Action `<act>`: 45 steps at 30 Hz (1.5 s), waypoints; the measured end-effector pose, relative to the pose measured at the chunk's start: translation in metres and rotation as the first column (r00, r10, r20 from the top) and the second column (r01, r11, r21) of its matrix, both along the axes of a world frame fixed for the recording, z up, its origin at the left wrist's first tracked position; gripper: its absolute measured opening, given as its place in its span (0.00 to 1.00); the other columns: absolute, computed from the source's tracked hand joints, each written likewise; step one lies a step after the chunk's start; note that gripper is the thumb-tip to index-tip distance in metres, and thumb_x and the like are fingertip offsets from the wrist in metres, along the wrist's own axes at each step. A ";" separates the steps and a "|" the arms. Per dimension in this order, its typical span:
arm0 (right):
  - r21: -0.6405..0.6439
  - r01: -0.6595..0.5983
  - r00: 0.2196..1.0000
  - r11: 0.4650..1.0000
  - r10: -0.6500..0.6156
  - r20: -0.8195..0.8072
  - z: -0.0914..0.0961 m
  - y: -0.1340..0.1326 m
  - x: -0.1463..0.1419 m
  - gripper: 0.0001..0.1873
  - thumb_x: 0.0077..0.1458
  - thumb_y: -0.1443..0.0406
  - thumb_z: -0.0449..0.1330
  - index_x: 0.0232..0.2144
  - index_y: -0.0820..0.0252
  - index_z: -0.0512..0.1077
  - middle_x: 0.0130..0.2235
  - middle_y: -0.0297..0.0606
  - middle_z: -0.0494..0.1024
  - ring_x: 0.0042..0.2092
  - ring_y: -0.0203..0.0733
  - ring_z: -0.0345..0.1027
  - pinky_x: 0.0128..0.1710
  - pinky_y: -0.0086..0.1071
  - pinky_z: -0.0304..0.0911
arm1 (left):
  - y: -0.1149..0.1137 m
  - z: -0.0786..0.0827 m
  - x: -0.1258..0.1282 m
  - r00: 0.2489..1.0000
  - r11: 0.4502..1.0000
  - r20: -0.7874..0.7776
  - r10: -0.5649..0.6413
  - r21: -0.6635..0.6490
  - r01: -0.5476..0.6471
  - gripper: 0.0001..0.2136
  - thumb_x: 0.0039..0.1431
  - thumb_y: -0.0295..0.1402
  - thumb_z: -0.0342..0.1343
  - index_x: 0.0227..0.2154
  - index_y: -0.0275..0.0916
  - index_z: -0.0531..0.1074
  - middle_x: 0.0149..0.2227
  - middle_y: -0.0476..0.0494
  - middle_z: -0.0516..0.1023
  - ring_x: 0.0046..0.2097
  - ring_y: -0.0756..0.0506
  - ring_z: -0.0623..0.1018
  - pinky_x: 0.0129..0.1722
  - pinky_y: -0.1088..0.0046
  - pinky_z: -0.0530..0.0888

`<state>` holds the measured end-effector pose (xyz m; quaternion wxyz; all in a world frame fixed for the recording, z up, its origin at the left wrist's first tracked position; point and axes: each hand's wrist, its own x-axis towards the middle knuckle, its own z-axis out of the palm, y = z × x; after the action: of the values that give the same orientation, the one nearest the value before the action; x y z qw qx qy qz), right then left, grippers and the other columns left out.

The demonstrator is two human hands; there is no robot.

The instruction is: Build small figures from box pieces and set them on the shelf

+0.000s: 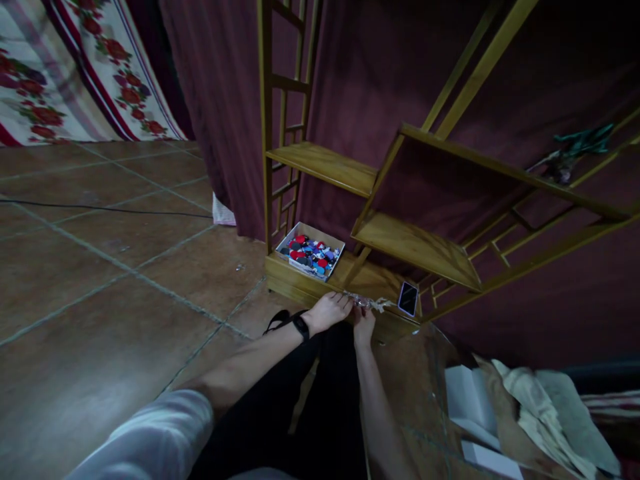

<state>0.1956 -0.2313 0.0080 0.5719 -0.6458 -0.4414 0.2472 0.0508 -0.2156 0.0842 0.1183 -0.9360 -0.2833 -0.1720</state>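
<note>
Glinting, crinkled strip (367,303) between hands (330,311) (365,325)

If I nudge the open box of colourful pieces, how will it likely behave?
The box looks low and broad, so it should probably slide rather than tip. Thin-sided, it may flex if squeezed. The loose-looking pieces inside could shift or spill if it tilts.

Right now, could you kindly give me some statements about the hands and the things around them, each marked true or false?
1. The left hand and the right hand are both on a shiny strip. True.
2. The open box holds many small coloured pieces. True.
3. The phone lies inside the open box. False: it lies on the wooden base, beyond the right hand.
4. A dark wristband is worn beside the right hand. False: it is beside the left.
5. The floor is tiled. True.
</note>
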 end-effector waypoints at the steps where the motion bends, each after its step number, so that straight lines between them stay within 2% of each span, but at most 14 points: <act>1: -0.005 -0.003 1.000 1.000 0.003 0.006 -0.002 0.000 -0.003 0.22 0.49 0.54 0.53 0.34 0.68 0.75 0.32 0.44 0.78 0.34 0.44 0.68 0.38 0.34 0.62 | 0.001 -0.003 -0.002 1.000 1.000 -0.002 0.006 -0.009 -0.006 0.07 0.61 0.26 0.45 0.40 0.33 0.65 0.37 0.39 0.72 0.39 0.45 0.72 0.37 0.69 0.66; 7: -0.064 -0.002 0.997 0.998 0.007 0.082 0.005 0.002 -0.014 0.20 0.49 0.55 0.53 0.33 0.67 0.74 0.27 0.39 0.77 0.31 0.41 0.68 0.34 0.31 0.63 | 0.009 -0.017 -0.010 0.999 0.998 -0.031 0.036 -0.046 -0.037 0.08 0.61 0.24 0.43 0.39 0.33 0.65 0.36 0.39 0.72 0.38 0.45 0.72 0.36 0.67 0.67; 13: -0.156 0.009 0.978 0.988 0.025 0.209 0.010 0.006 -0.012 0.15 0.49 0.61 0.52 0.26 0.64 0.74 0.25 0.42 0.77 0.29 0.42 0.69 0.31 0.30 0.62 | 0.016 -0.026 -0.016 0.998 0.996 -0.038 0.044 -0.074 -0.047 0.09 0.60 0.22 0.42 0.40 0.33 0.65 0.36 0.39 0.72 0.38 0.45 0.72 0.36 0.67 0.67; 22: -0.224 0.027 0.948 0.974 0.046 0.316 0.000 0.009 -0.012 0.14 0.51 0.64 0.50 0.27 0.62 0.74 0.25 0.41 0.78 0.28 0.42 0.71 0.31 0.30 0.62 | 0.026 -0.037 -0.023 0.997 0.994 -0.051 0.062 -0.087 -0.067 0.11 0.59 0.22 0.44 0.45 0.32 0.63 0.37 0.39 0.72 0.39 0.45 0.73 0.36 0.68 0.67; 29: -0.263 0.059 0.910 0.963 0.056 0.411 -0.010 0.007 -0.007 0.14 0.51 0.63 0.50 0.25 0.63 0.74 0.26 0.44 0.77 0.28 0.43 0.71 0.29 0.29 0.59 | 0.026 -0.041 -0.027 0.999 0.998 -0.041 0.014 -0.068 -0.017 0.11 0.59 0.22 0.44 0.44 0.32 0.63 0.37 0.38 0.72 0.40 0.45 0.73 0.38 0.68 0.66; 32: -0.271 0.092 0.872 0.958 0.054 0.487 -0.011 0.004 -0.007 0.15 0.52 0.63 0.50 0.26 0.64 0.74 0.26 0.45 0.77 0.28 0.43 0.70 0.29 0.29 0.57 | 0.025 -0.043 -0.029 1.000 0.996 -0.025 0.001 -0.086 -0.003 0.10 0.59 0.22 0.43 0.42 0.33 0.64 0.37 0.38 0.72 0.39 0.46 0.73 0.38 0.69 0.66; 37: -0.269 0.113 0.761 0.956 0.091 0.642 -0.009 0.001 -0.011 0.16 0.54 0.64 0.48 0.28 0.65 0.74 0.27 0.45 0.77 0.28 0.41 0.69 0.29 0.28 0.55 | 0.026 -0.044 -0.031 1.000 0.995 -0.016 0.025 -0.099 -0.027 0.09 0.60 0.22 0.42 0.41 0.33 0.64 0.35 0.39 0.72 0.38 0.46 0.73 0.36 0.68 0.66; 45: -0.318 0.122 0.675 0.940 0.157 0.721 -0.006 -0.002 -0.018 0.14 0.56 0.65 0.49 0.31 0.62 0.74 0.31 0.43 0.77 0.30 0.39 0.69 0.30 0.28 0.54 | 0.028 -0.044 -0.035 0.999 0.993 -0.017 0.046 -0.104 -0.047 0.09 0.60 0.23 0.43 0.41 0.33 0.64 0.36 0.39 0.72 0.38 0.46 0.73 0.36 0.69 0.66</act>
<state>0.1781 -0.2330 0.0022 0.2219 -0.7744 -0.5909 0.0435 0.0156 -0.1872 0.0397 0.0753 -0.9353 -0.3128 -0.1472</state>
